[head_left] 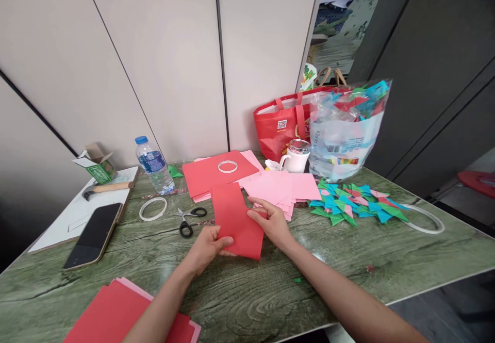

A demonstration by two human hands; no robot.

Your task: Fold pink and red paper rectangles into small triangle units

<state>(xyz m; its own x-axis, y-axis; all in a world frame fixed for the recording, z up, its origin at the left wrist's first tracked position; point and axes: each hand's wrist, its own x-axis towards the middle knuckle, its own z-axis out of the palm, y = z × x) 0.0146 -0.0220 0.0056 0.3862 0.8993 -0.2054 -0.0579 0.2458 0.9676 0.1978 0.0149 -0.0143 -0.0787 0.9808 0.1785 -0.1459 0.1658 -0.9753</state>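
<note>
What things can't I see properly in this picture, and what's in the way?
- Some fingers of the left hand: head view, hidden behind the red paper.
- Lower end of the front paper stack: head view, cut off by the bottom edge, with the left forearm covering part.
- Right part of the red bag: head view, behind the plastic bag.
- Small print on the bottle: head view, too small.

The red sheet (234,216) is smooth, matt paper.
</note>
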